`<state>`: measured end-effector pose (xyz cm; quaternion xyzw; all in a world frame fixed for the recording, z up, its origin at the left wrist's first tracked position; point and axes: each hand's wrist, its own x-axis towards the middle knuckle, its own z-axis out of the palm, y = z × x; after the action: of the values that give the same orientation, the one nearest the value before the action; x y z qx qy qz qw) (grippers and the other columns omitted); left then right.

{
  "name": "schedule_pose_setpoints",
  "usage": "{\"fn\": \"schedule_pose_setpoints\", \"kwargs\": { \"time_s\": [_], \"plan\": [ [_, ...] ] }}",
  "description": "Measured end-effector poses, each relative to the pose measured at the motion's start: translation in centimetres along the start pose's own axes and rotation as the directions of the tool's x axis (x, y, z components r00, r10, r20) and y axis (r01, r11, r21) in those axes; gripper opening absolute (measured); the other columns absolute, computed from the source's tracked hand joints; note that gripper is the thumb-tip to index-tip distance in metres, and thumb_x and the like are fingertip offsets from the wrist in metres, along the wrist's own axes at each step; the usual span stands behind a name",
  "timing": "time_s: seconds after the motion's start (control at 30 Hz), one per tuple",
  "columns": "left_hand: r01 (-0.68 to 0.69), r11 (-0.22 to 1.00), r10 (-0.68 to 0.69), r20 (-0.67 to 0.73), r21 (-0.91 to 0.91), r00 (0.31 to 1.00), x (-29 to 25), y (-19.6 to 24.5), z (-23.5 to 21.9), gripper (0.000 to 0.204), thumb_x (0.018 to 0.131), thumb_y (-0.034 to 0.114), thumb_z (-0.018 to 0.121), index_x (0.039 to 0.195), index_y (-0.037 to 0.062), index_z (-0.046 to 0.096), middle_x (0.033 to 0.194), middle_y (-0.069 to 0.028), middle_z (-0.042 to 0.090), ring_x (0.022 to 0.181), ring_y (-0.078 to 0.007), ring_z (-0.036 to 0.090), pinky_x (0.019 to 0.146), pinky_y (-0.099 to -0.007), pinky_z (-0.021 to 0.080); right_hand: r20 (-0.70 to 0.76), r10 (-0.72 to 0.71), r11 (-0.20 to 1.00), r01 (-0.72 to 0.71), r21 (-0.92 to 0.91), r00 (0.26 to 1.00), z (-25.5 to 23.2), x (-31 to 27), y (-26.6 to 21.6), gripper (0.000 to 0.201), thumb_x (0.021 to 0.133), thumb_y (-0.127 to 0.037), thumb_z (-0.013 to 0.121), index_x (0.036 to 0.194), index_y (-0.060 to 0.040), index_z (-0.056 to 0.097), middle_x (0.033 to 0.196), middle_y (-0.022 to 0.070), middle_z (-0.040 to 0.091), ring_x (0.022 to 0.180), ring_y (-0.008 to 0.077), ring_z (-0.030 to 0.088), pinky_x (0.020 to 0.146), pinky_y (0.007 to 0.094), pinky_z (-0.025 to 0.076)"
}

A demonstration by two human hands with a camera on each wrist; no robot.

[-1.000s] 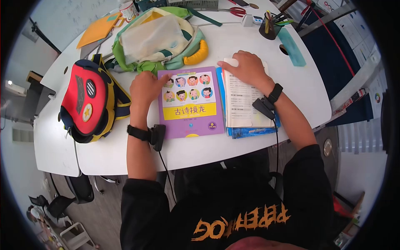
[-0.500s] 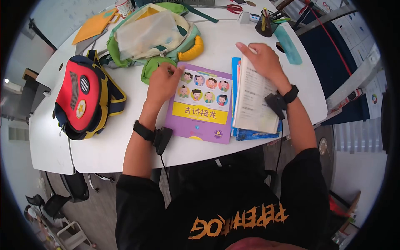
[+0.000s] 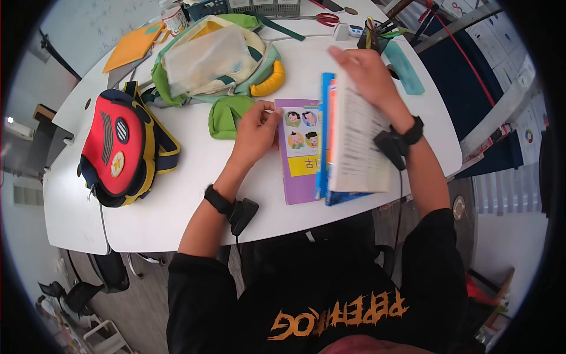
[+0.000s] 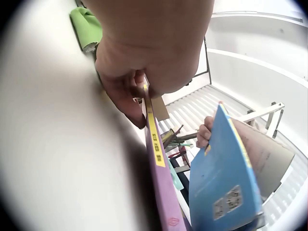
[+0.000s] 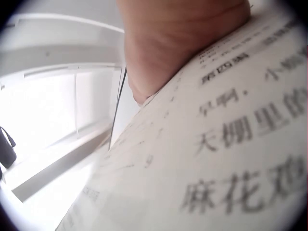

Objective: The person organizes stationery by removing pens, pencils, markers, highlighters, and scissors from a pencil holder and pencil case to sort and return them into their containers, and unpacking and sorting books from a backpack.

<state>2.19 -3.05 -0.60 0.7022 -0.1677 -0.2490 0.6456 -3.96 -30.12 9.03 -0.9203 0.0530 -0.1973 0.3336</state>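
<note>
My left hand (image 3: pixel 258 131) pinches a purple book (image 3: pixel 299 187) near the top of its left edge. Its spine (image 4: pixel 153 134) stands up off the white table in the left wrist view, thumb on one side and fingers on the other. My right hand (image 3: pixel 372 81) grips a stack of books by its upper part, palm against the printed page (image 5: pixel 192 139) of the top one. That top book (image 3: pixel 361 150) shows rows of Chinese text. Beneath it sits a blue book (image 4: pixel 219 178), tilted up. The stack overlaps the purple cover's right half in the head view.
A red, yellow and navy backpack (image 3: pixel 115 150) lies at the left. Behind my left hand is a green and cream backpack (image 3: pixel 215 56) with a translucent sheet on it. A pen holder (image 3: pixel 374 38), teal case (image 3: pixel 404 68) and red-handled scissors (image 3: pixel 327 19) are farther back.
My left hand has moved right with the purple book. My right hand has gone from resting on the stack to gripping and tilting it, and the stack now covers part of the purple cover.
</note>
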Motion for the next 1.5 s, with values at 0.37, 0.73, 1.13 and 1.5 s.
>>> {"fn": "schedule_pose_setpoints", "kwargs": {
  "time_s": [0.37,0.73,1.13,1.5],
  "plan": [
    [0.041,0.999,-0.038,0.205,-0.009,0.978,-1.1,0.0,1.1,0.082,0.099,0.034,0.078,0.157,-0.0045,0.034,0.114,-0.0193,0.073,0.089,-0.0195,0.076,0.064,-0.0314,0.062,-0.111,-0.06,0.993,0.071,0.097,0.992,7.1,-0.5,2.6,0.035,0.099,-0.036,0.077,0.114,-0.004,0.077,0.105,0.0075,0.079,0.095,0.0167,0.072,0.085,0.0333,0.055],
    [-0.117,0.986,0.074,0.321,0.116,0.944,-1.4,1.5,1.2,0.087,0.094,0.017,0.083,0.161,-0.0019,0.03,0.136,-0.0184,0.064,0.127,-0.0241,0.063,0.104,-0.0377,0.055,0.195,0.332,0.942,-0.314,-0.121,0.923,0.1,-10.9,4.1,0.06,0.101,-0.057,0.065,0.121,-0.0014,0.073,0.082,0.0146,0.075,0.07,0.0261,0.071,0.068,0.0363,0.054],
    [-0.169,0.984,0.161,0.139,0.049,0.977,-1.7,1.2,1.6,0.11,0.093,0.011,0.076,0.168,-0.0051,-0.002,0.148,-0.0234,0.057,0.131,-0.0284,0.062,0.111,-0.0364,0.05,0.358,0.342,0.929,-0.37,0.01,0.869,0.1,-12.4,-1.7,0.064,0.095,-0.047,0.076,0.138,-0.0014,0.062,0.102,0.019,0.078,0.084,0.0314,0.075,0.076,0.0382,0.058],
    [-0.242,0.943,0.275,0.128,-0.228,0.953,-1.9,2.8,1.1,0.106,0.087,-0.009,0.065,0.173,0.0098,0.006,0.158,-0.0178,0.05,0.138,-0.0247,0.057,0.114,-0.0346,0.047,0.243,0.294,0.954,-0.267,-0.136,0.924,0.8,-12.1,-1.8,0.09,0.093,-0.045,0.08,0.158,0.0023,0.04,0.109,0.0214,0.075,0.084,0.0301,0.074,0.078,0.0406,0.058]
  ]
}}
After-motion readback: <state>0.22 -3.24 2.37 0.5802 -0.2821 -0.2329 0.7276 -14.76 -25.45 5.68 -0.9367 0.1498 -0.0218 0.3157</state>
